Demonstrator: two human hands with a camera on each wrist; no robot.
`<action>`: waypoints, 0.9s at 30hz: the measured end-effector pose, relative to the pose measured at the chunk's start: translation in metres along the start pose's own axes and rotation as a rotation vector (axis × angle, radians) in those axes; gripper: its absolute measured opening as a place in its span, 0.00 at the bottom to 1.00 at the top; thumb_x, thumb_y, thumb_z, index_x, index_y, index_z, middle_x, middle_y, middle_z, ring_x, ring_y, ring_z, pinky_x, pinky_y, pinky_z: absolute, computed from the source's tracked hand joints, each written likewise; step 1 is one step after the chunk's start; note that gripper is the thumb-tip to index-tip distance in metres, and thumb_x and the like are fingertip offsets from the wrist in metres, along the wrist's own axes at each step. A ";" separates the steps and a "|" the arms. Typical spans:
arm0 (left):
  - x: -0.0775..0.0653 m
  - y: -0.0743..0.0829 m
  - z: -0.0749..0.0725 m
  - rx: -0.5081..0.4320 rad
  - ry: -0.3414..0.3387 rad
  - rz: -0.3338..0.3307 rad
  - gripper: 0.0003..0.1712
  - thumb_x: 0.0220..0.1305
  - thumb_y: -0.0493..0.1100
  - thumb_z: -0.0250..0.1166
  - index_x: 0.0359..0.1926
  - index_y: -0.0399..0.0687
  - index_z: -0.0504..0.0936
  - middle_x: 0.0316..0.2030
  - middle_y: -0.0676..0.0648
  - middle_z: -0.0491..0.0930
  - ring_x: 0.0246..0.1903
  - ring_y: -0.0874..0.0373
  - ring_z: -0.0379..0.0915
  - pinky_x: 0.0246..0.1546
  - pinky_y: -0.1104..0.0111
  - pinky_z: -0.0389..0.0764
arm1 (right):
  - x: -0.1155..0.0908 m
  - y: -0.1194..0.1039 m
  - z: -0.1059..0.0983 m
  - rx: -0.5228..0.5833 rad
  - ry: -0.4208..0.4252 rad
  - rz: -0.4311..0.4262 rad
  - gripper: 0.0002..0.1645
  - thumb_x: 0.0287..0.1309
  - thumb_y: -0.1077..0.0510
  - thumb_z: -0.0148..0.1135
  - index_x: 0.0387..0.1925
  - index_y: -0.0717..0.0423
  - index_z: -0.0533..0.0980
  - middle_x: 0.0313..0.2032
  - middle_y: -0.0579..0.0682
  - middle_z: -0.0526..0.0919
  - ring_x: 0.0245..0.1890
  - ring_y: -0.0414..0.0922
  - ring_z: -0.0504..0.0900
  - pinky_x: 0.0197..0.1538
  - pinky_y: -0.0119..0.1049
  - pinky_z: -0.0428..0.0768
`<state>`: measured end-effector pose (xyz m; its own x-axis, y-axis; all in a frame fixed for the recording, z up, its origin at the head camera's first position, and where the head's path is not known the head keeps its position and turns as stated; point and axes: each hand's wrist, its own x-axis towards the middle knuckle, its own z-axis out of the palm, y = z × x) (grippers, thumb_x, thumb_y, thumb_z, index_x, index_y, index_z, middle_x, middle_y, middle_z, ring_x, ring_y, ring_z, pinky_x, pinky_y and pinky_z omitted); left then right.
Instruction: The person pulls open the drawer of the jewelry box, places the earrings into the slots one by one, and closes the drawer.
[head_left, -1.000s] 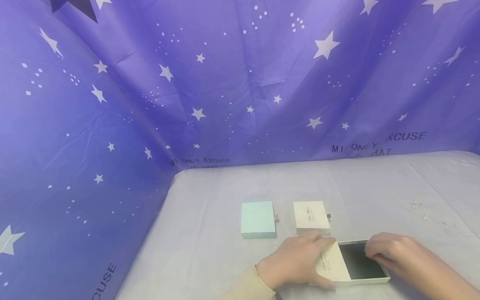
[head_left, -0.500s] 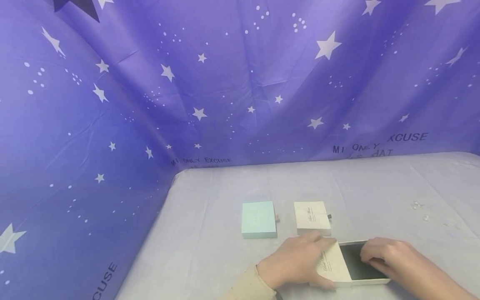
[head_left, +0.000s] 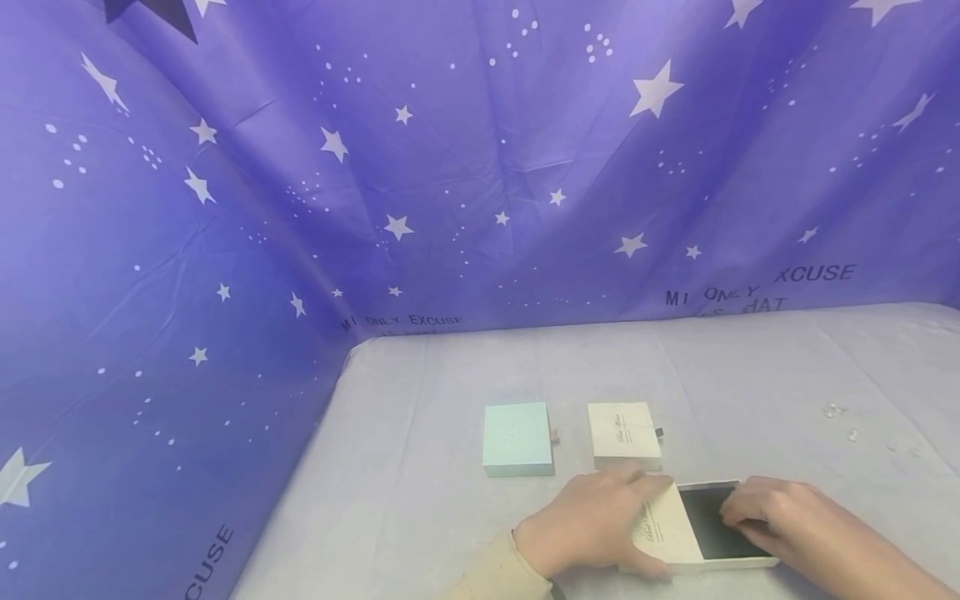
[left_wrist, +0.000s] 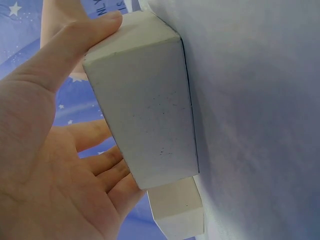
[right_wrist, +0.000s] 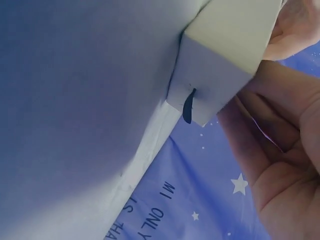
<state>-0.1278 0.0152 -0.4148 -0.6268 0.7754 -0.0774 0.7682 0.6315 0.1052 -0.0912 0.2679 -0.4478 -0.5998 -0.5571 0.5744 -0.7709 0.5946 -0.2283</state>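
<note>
A cream drawer-style gift box (head_left: 663,529) lies at the near side of the table, its drawer pulled out to the right. Black lining (head_left: 705,521) shows inside the drawer. My left hand (head_left: 581,518) grips the sleeve, thumb on the near side and fingers on the far side; the left wrist view has the thumb over the edge of the box end (left_wrist: 142,110). Over the drawer's right part, my right hand (head_left: 787,517) reaches in with bent fingers. Its fingertips are hidden, so I cannot tell whether they pinch anything. A dark ribbon tab (right_wrist: 188,106) sticks out of the drawer front.
A mint-green box (head_left: 516,439) and a smaller cream box (head_left: 622,432) with a dark tab stand behind the left hand. Several tiny shiny pieces (head_left: 834,410) lie at the right on the pale cloth (head_left: 420,400). A purple star-patterned curtain (head_left: 450,167) hangs behind and to the left.
My right hand has shifted slightly left, further over the black lining, and then stayed nearly still. The left hand and the boxes keep their places.
</note>
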 end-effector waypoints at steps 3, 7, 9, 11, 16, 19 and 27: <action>0.000 0.000 0.000 -0.001 -0.005 -0.003 0.54 0.44 0.75 0.71 0.72 0.67 0.65 0.60 0.65 0.70 0.50 0.76 0.69 0.40 0.83 0.69 | 0.000 0.001 -0.002 -0.007 0.012 -0.021 0.31 0.19 0.75 0.71 0.24 0.36 0.75 0.29 0.27 0.74 0.29 0.25 0.69 0.30 0.16 0.66; 0.000 0.001 0.000 0.002 -0.002 -0.005 0.54 0.44 0.76 0.70 0.72 0.67 0.65 0.62 0.64 0.69 0.54 0.75 0.69 0.43 0.81 0.71 | 0.000 0.002 -0.007 -0.008 0.022 -0.022 0.31 0.20 0.74 0.71 0.25 0.37 0.76 0.29 0.28 0.75 0.29 0.26 0.71 0.31 0.16 0.66; 0.000 0.001 0.000 0.005 -0.002 -0.007 0.55 0.44 0.76 0.70 0.72 0.67 0.64 0.63 0.64 0.68 0.56 0.74 0.69 0.45 0.80 0.72 | 0.000 0.003 -0.009 -0.021 0.030 -0.016 0.27 0.28 0.71 0.74 0.25 0.37 0.76 0.29 0.28 0.76 0.30 0.26 0.72 0.33 0.15 0.67; 0.000 0.001 0.000 0.007 -0.003 -0.008 0.55 0.44 0.76 0.70 0.72 0.67 0.64 0.65 0.63 0.68 0.58 0.73 0.68 0.46 0.79 0.72 | -0.001 0.004 -0.013 -0.047 0.040 0.009 0.19 0.38 0.64 0.76 0.25 0.37 0.77 0.29 0.29 0.78 0.30 0.27 0.75 0.35 0.13 0.68; 0.000 0.001 0.000 0.009 -0.002 -0.011 0.54 0.44 0.76 0.71 0.72 0.68 0.64 0.65 0.63 0.67 0.58 0.73 0.68 0.46 0.79 0.72 | -0.004 0.009 -0.022 -0.142 0.069 0.095 0.09 0.42 0.48 0.77 0.25 0.40 0.83 0.30 0.30 0.82 0.32 0.31 0.80 0.42 0.11 0.69; -0.001 0.001 -0.001 0.008 0.000 -0.009 0.54 0.44 0.75 0.71 0.72 0.68 0.64 0.64 0.63 0.68 0.56 0.74 0.68 0.44 0.80 0.71 | -0.005 0.012 -0.026 -0.197 0.088 0.129 0.10 0.38 0.49 0.78 0.26 0.41 0.83 0.30 0.29 0.82 0.33 0.32 0.81 0.45 0.11 0.69; -0.001 0.002 -0.001 0.004 -0.003 -0.005 0.55 0.44 0.75 0.71 0.72 0.67 0.64 0.62 0.63 0.69 0.54 0.74 0.69 0.42 0.81 0.70 | -0.009 0.019 -0.034 -0.251 0.112 0.176 0.13 0.53 0.40 0.70 0.26 0.42 0.82 0.28 0.33 0.82 0.33 0.34 0.82 0.47 0.11 0.67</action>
<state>-0.1262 0.0154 -0.4135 -0.6302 0.7723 -0.0806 0.7657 0.6353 0.1007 -0.0936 0.3039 -0.4305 -0.6808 -0.3739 0.6298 -0.5721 0.8084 -0.1385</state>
